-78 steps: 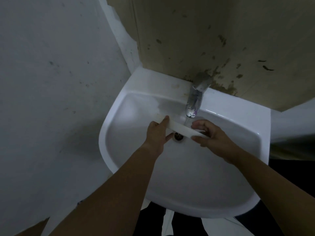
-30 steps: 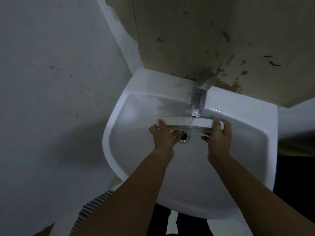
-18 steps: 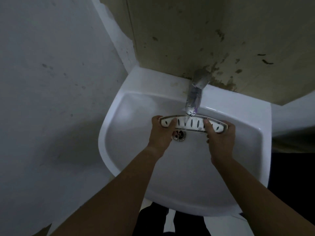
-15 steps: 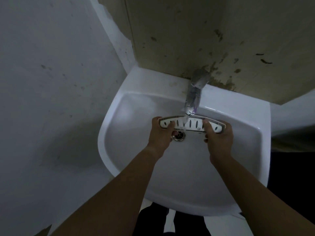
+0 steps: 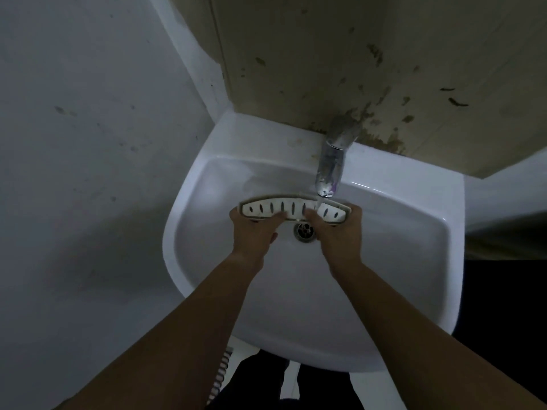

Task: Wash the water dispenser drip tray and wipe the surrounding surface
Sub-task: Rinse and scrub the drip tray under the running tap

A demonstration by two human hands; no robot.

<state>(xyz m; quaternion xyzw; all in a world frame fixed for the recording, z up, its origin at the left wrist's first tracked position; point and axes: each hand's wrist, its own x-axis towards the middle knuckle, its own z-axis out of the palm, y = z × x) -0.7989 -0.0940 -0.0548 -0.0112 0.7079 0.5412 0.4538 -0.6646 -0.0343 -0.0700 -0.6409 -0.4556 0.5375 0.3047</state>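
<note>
The drip tray (image 5: 291,209), a long curved white piece with a row of dark slots, is held crosswise over the basin of the sink (image 5: 370,285), its long axis running left to right between the two hands. The left hand (image 5: 251,229) has the left end: its thumb lies over the slotted face and the other fingers are curled underneath, closed on the tray. The right hand (image 5: 340,232) grips nearer the right end the same way, thumb on the near edge, fingers wrapped behind and mostly hidden. Both hands sit on the near side of the tray, so the slotted face tilts up toward the camera and its far edge points at the back wall.

The faucet (image 5: 331,170) stands just beyond the right hand's fingers, and its stream falls on the tray right of centre, just beside the right thumb. The drain (image 5: 304,231) lies below, between the two wrists. Blur and dim light make it hard to say whether the tray's back is wet as well.

Since the water meets only the right part, the left stretch of slots probably has to slide rightward along that long axis to reach the stream; the left hand would push, the right give way.
</note>
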